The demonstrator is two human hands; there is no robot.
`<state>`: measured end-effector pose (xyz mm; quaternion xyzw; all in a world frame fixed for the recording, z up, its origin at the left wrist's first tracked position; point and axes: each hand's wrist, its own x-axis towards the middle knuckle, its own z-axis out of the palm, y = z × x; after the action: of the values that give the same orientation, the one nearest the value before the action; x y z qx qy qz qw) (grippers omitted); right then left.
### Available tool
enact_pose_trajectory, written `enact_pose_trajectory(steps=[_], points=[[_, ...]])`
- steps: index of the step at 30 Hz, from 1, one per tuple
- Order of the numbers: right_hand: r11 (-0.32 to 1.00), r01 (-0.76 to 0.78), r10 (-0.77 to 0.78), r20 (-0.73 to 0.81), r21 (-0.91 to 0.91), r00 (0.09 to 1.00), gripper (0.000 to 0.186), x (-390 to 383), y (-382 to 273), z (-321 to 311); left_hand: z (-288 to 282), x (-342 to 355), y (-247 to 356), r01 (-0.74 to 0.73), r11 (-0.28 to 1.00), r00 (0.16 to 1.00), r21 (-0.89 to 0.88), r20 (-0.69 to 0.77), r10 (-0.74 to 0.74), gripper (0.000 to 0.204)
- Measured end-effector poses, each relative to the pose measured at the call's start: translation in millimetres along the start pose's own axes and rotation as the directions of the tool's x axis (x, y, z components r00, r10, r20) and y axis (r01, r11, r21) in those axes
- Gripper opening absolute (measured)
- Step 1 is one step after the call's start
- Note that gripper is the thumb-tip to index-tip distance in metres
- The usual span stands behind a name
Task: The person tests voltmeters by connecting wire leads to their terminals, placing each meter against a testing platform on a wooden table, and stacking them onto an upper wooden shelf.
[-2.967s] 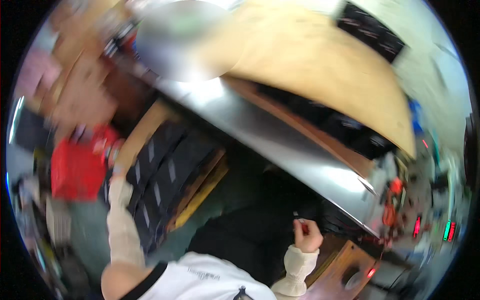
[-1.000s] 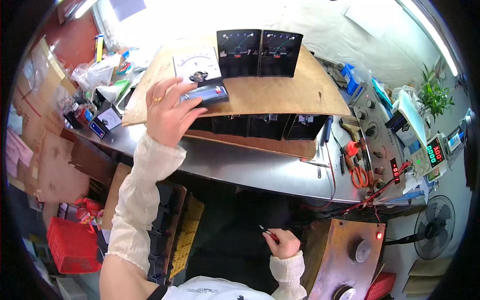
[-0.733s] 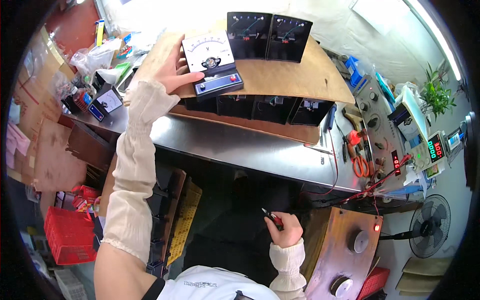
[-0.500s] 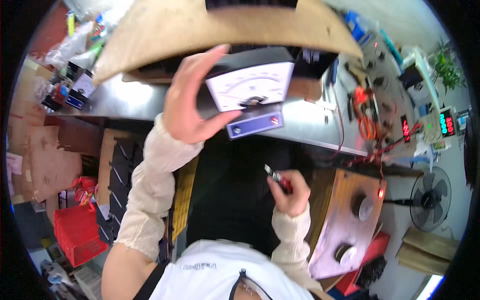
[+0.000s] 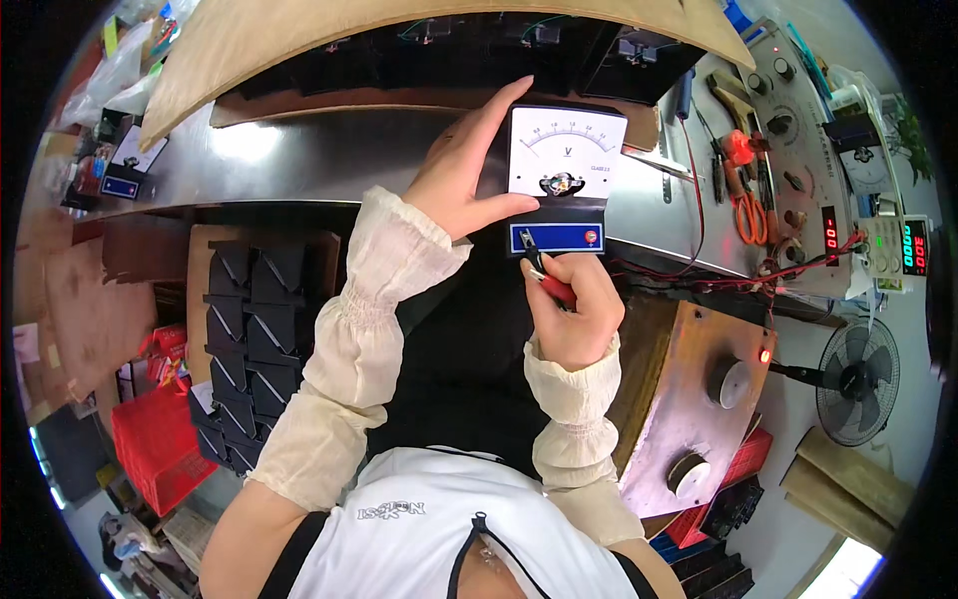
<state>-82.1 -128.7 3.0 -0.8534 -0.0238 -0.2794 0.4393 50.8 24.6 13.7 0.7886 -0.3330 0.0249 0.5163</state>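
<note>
My left hand (image 5: 461, 180) grips an analog panel meter (image 5: 571, 160) by its left side, the thumb along the lower edge of the white dial. The meter stands at the edge of the metal bench, its dial towards me. Below the dial runs a blue strip (image 5: 559, 240) with a terminal at each end, the right one red. Closed in my right hand (image 5: 582, 314) is a small red-and-black tool (image 5: 535, 260), its dark forked tip at the left terminal of the strip. Whether the tip presses on the terminal I cannot tell.
More meter housings stand under a curved wooden board (image 5: 449, 35). Black meter cases (image 5: 249, 339) lie in rows at left. Scissors (image 5: 748, 218), leads and a test instrument (image 5: 798, 150) are at right, above a metal box with knobs (image 5: 699, 399) and a fan (image 5: 856, 384).
The meter has moved right and come down to the bench edge, now level. My right hand has risen, bringing the tool's tip up to the meter's left terminal.
</note>
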Motion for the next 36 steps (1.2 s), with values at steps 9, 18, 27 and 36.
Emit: enact_pose_trajectory(steps=[9,18,27,36], points=[[0.853,-0.294,0.384,-0.137,0.431,0.913,0.027,-24.9,14.6,-14.5,-1.9,-1.0,-3.6,-0.005,1.0,1.0,0.0,-0.001,0.005,0.104],[0.979,-0.194,0.188,-0.089,-0.064,0.978,0.016,10.6,21.7,-39.3,-0.2,0.5,-2.4,0.107,0.983,0.994,-0.146,0.05,-0.1,0.107],[0.835,-0.453,0.499,-0.081,0.313,0.863,0.013,-4.5,29.1,-28.9,0.8,0.0,0.3,0.13,0.974,0.991,-0.183,0.048,-0.123,0.107],[0.971,-0.232,0.224,-0.119,-0.063,0.967,0.014,10.7,16.8,-30.0,0.8,2.9,-1.3,0.168,0.968,0.986,-0.186,0.051,-0.161,0.107]])
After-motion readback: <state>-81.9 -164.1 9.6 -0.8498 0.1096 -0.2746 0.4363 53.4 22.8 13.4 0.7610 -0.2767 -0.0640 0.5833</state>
